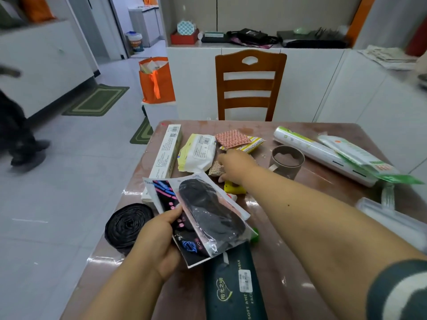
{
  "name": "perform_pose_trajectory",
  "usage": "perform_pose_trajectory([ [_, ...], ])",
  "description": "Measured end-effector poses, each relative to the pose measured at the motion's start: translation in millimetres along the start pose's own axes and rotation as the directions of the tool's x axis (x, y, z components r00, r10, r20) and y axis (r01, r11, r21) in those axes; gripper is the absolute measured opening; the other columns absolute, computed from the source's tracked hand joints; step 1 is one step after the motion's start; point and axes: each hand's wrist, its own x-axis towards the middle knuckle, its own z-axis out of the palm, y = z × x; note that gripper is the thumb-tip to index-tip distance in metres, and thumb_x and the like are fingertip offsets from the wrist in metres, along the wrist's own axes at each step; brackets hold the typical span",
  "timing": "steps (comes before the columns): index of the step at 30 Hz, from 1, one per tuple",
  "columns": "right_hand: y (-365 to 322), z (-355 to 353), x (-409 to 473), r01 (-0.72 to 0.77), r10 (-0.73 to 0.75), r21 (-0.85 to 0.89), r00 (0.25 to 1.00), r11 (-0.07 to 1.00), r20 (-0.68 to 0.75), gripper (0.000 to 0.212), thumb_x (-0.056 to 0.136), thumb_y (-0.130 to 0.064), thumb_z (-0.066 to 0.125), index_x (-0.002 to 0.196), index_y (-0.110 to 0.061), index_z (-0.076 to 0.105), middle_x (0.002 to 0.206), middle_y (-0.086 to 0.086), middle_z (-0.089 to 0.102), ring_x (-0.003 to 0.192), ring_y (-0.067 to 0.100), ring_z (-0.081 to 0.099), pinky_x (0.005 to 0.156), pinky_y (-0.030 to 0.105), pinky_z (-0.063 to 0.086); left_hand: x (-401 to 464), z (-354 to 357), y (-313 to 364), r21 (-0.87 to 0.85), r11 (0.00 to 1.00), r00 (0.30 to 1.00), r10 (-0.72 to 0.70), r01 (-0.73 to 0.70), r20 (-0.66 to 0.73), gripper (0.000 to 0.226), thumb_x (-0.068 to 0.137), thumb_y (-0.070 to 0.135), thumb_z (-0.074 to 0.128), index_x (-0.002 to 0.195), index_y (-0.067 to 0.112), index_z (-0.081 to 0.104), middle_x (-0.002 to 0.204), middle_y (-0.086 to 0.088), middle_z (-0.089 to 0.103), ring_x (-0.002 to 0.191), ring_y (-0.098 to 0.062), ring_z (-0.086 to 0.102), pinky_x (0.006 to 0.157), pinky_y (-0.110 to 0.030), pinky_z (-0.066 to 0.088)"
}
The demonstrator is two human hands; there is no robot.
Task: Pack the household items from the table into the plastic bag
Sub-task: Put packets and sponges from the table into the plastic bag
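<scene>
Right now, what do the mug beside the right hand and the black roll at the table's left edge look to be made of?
The grey-brown handled mug looks like matte ceramic or composite: dull, no glare. The black roll looks like thin plastic bags, judging by its crinkled, faintly shiny wound layers.

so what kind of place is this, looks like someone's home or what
Most likely a home dining area next to a kitchen: a wooden dining chair at a table strewn with household goods, white cabinets along the wall, and a green floor mat on the tiled floor.
</scene>
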Motion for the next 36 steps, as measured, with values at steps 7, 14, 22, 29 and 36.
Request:
perform_pose_trajectory([
  [7,-4.1,-3.7,-1.5,-0.061,0.061,0.005,0.996,0.998,-0.059,0.017,0.087,-0.01,0.056,0.101,-0.008,0.065,0.101,0.012,0.067,0.092,0.031,0.062,0.069,0.034,0.047,0.3,-0.8,-1.7,-0.002,1.0,1.0,0.007,-0.007,-0.014,0.023,0.096,0.015,0.047,0.094,0.002,0.066,0.07,-0.018,0.074,0.055,-0.03,0.071,0.047,-0.045,0.058],
  [14,-12.0,-63.0,-67.4,-0.084,0.232,0.37,0.897,0.925,-0.377,0.012,0.087,-0.014,0.056,0.096,-0.009,0.062,0.085,0.008,0.059,0.079,0.023,0.053,0.058,0.027,0.039,3.2,2.8,-2.2,0.058,0.998,1.0,0.009,-0.01,0.017,0.025,0.097,0.017,0.046,0.09,0.004,0.066,0.066,-0.014,0.074,0.054,-0.027,0.071,0.055,-0.04,0.056],
  [22,-58.7,-29.1,-151.7,0.551,-0.356,0.324,0.79,0.769,-0.499,0.02,0.073,-0.017,0.053,0.077,-0.003,0.067,0.082,0.011,0.07,0.076,0.031,0.066,0.06,0.037,0.054,4.1,-4.3,2.9,-0.144,0.983,0.963,-0.071,0.111,0.259,0.072,0.09,0.061,0.037,0.097,0.003,0.077,0.107,-0.024,0.071,0.089,-0.039,0.071,0.073,-0.061,0.055],
  [29,-42.6,-34.7,-156.2,0.602,-0.484,0.439,0.798,0.667,-0.359,0.016,0.066,-0.012,0.078,0.081,-0.01,0.072,0.093,0.004,0.07,0.086,0.019,0.064,0.075,0.032,0.049,-5.0,8.3,13.8,0.055,0.977,0.961,-0.212,0.206,0.175,0.026,0.09,0.013,0.049,0.09,-0.009,0.063,0.079,-0.03,0.07,0.064,-0.039,0.071,0.056,-0.059,0.055],
  [36,-19.6,-60.4,-105.5,0.213,0.035,0.791,0.959,0.573,-0.283,0.01,0.084,-0.027,0.068,0.086,-0.017,0.067,0.079,-0.007,0.066,0.074,0.008,0.061,0.076,0.03,0.052,11.1,16.0,8.0,0.137,0.986,0.994,-0.104,0.1,0.026,0.037,0.089,-0.003,0.05,0.126,-0.003,0.053,0.109,-0.026,0.068,0.093,-0.035,0.067,0.072,-0.049,0.056],
])
